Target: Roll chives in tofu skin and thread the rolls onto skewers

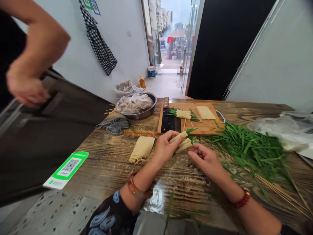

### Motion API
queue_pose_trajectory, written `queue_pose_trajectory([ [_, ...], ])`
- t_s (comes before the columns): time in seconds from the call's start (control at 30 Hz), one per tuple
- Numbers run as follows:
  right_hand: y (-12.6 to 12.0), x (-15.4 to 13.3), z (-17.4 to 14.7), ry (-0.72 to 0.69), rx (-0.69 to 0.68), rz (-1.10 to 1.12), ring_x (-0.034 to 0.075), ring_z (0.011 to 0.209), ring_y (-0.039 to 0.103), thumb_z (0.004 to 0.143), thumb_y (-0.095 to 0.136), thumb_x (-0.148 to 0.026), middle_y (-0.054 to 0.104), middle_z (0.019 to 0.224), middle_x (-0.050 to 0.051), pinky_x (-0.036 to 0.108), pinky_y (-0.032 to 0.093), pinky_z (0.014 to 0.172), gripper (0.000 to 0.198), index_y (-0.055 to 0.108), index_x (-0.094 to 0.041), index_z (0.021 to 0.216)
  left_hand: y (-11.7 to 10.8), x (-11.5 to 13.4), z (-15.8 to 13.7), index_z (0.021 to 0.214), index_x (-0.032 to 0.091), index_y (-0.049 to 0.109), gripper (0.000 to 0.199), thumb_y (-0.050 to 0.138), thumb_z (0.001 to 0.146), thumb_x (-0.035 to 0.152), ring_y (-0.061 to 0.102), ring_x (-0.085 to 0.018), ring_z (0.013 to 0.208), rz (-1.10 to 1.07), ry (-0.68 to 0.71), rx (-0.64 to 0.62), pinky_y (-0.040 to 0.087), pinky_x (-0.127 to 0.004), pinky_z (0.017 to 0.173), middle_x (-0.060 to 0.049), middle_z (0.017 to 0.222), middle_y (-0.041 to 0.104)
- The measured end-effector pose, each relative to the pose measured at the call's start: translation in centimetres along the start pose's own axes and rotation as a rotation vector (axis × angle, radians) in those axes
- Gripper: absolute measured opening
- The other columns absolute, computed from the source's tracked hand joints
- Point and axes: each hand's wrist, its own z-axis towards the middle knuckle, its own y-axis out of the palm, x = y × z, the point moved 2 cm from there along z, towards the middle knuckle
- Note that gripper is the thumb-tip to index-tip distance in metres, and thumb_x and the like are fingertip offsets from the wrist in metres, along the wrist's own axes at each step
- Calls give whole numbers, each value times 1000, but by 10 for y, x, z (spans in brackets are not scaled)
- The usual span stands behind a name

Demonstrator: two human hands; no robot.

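Observation:
My left hand (167,145) is closed around two pale yellow tofu-skin rolls (184,145) with green chives sticking out of their ends. Close to the right end of these rolls is my right hand (206,160), its thumb and fingers apart and nothing visible between them. On the wooden cutting board (200,128) beyond lie more chive-filled rolls (183,114), a stack of tofu-skin sheets (205,113) and a cleaver (168,120). Another stack of tofu-skin sheets (142,148) rests on the table, left of my left hand.
Loose chives (246,147) and thin wooden skewers (274,187) cover the table's right side, beside a plastic bag (288,129). A metal bowl (144,114) with bagged skewers and a grey cloth (113,125) sit at back left. Another person's arm (36,55) is at left.

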Motion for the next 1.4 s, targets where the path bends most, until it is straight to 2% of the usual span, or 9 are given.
queue_pose_trajectory([
  [0.07,-1,0,0,40,11,27,8,46,41,79,61,-41,50,56,-4,20,32,43,35,66,-13,101,0,0,-1,86,14,64,21,63,77,32,52,-9,60,-5,-7,-7,41,-20,56,1,69,61],
  [0.17,-1,0,-1,122,-65,134,6,41,35,82,58,-44,51,55,-5,19,28,40,42,65,-13,110,0,2,-1,85,14,63,21,63,77,33,52,-9,59,-16,-14,-22,40,-20,55,1,68,61],
  [0.37,-1,1,-4,167,-117,364,4,38,29,83,59,-46,45,51,-7,18,21,36,38,66,-14,103,-2,9,0,85,14,63,17,63,76,29,53,-9,58,-69,-20,11,42,-20,56,2,65,60],
  [0.53,3,-5,-8,123,-152,284,4,39,31,87,55,-45,45,51,-6,18,22,37,35,64,-14,99,-2,7,-2,85,14,64,17,63,76,28,54,-10,60,-34,-20,17,41,-20,56,1,69,63],
  [0.73,3,-6,-9,101,-129,217,4,39,31,89,51,-46,42,49,-6,19,21,37,35,61,-14,78,-2,7,-3,87,14,64,18,63,76,29,55,-11,63,-21,6,12,42,-19,56,-1,73,64],
  [0.9,2,-4,-9,101,-132,178,4,38,29,91,49,-44,41,49,-8,18,21,36,33,63,-14,93,-3,13,-3,85,14,63,18,62,76,29,50,-9,55,-44,-16,23,41,-19,53,2,64,60],
  [1.13,2,-4,-8,109,-137,181,4,38,28,91,48,-44,40,48,-8,18,21,37,38,62,-12,108,-4,16,-4,84,14,64,16,62,75,28,50,-9,56,-17,10,20,41,-19,54,1,65,60],
  [1.4,3,-6,-8,135,-138,206,5,37,29,89,49,-46,40,47,-8,18,21,37,41,63,-12,107,-4,17,-5,85,14,66,18,63,74,29,52,-10,58,-30,12,22,42,-20,56,1,67,61],
])
